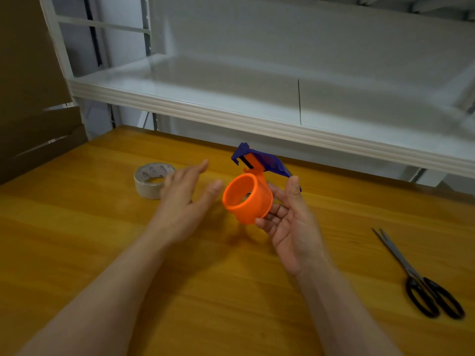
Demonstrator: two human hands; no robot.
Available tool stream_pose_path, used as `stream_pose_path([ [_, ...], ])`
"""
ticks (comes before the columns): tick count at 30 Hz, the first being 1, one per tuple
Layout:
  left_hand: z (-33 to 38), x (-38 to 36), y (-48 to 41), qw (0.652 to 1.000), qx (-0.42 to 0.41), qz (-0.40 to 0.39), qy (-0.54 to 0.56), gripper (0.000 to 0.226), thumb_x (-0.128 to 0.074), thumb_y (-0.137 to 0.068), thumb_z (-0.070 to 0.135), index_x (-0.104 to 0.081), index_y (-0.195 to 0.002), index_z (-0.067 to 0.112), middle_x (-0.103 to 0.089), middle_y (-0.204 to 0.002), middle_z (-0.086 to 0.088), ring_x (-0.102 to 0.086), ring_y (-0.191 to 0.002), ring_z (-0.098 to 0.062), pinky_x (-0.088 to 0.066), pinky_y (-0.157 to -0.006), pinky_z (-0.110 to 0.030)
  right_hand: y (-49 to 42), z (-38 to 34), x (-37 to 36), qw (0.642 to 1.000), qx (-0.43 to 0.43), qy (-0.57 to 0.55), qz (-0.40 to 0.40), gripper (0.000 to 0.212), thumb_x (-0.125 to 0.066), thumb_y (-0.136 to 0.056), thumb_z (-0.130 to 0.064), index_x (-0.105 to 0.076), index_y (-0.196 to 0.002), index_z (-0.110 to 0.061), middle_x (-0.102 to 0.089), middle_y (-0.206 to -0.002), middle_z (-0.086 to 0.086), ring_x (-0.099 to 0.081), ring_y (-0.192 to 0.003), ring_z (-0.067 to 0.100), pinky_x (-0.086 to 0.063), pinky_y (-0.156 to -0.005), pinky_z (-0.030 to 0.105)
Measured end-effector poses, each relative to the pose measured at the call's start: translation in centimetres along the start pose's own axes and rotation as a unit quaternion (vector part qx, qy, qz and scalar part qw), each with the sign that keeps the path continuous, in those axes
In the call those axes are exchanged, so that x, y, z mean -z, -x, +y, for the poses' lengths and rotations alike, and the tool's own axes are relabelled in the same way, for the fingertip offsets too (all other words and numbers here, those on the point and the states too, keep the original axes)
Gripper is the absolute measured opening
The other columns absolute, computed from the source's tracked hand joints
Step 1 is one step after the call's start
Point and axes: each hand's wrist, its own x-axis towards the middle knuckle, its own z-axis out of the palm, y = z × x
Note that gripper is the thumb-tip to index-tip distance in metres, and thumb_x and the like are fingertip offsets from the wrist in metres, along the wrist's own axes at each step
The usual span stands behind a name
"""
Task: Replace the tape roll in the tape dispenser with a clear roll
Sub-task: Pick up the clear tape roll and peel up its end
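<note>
A: Head view. Right hand (288, 222) cradles the tape dispenser (253, 191) mid-scene above the table (102, 227), fingers curled under its bare orange hub; left hand (183, 199) hovers spread and empty.

B: And the tape roll (151, 179)?

A: On the table, far left, just beyond the left hand. Probably light, stiff, smooth; best pinched across its rim. Scissors (421, 278) lie near right.

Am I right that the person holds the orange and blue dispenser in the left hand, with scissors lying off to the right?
Not quite. The head view shows the dispenser in the right hand; the left hand is open, near a tape roll. The scissors do lie on the right.
</note>
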Motion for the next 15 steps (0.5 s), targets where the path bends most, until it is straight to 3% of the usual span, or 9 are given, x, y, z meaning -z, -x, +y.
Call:
stream_pose_path([
  [2, 1.2, -1.1, 1.2, 0.996, -0.009, -0.076, 0.033, 0.107, -0.036, -0.061, 0.098, -0.021, -0.153, 0.045, -0.030, -0.153, 0.014, -0.026, -0.143, -0.015, -0.032, -0.114, -0.052, 0.0, 0.2, -0.1, 1.000, 0.005, 0.012, -0.005, 0.067, -0.055, -0.081, -0.064, -0.068, -0.123, -0.014, -0.077, -0.100, 0.016, -0.074, -0.074, 0.017, -0.060, -0.060, 0.025],
  [6, 1.8, -2.0, 2.0, 0.994, -0.011, -0.105, 0.040, 0.115, -0.060, -0.054, 0.089, -0.016, -0.151, 0.048, -0.025, -0.145, 0.020, -0.033, -0.138, -0.017, -0.042, -0.110, -0.051, 0.2, 0.5, -0.6, 0.999, 0.010, 0.021, -0.032, 0.066, -0.051, -0.084, -0.064, -0.069, -0.123, -0.014, -0.080, -0.096, 0.013, -0.077, -0.083, 0.019, -0.062, -0.067, 0.027],
  [8, 1.8, -1.9, 2.0, 0.995, -0.005, -0.088, 0.051, 0.113, -0.068, -0.055, 0.084, -0.021, -0.151, 0.045, -0.027, -0.140, 0.020, -0.037, -0.133, -0.014, -0.046, -0.107, -0.046, 0.2, 0.9, -0.8, 0.999, -0.006, 0.018, -0.043, 0.067, -0.051, -0.085, -0.064, -0.069, -0.124, -0.012, -0.079, -0.098, 0.015, -0.077, -0.083, 0.019, -0.061, -0.065, 0.027],
  [11, 1.9, -1.6, 1.9, 0.997, -0.001, -0.060, 0.047, 0.098, -0.076, -0.064, 0.062, -0.032, -0.148, 0.038, -0.033, -0.137, 0.015, -0.040, -0.126, -0.010, -0.046, -0.105, -0.040, 0.2, 1.3, -1.0, 0.997, -0.041, 0.034, -0.057, 0.071, -0.053, -0.082, -0.065, -0.065, -0.128, -0.012, -0.079, -0.102, 0.017, -0.077, -0.086, 0.022, -0.061, -0.066, 0.028],
  [15, 1.3, -0.9, 1.6, 0.999, 0.019, -0.029, 0.006, 0.087, -0.083, -0.071, 0.049, -0.038, -0.145, 0.040, -0.037, -0.136, 0.011, -0.040, -0.130, -0.019, -0.045, -0.106, -0.049, 0.0, 1.8, -0.9, 0.993, -0.036, 0.106, -0.027, 0.059, -0.055, -0.087, -0.060, -0.060, -0.129, -0.019, -0.080, -0.103, 0.013, -0.079, -0.092, 0.025, -0.063, -0.075, 0.035],
])
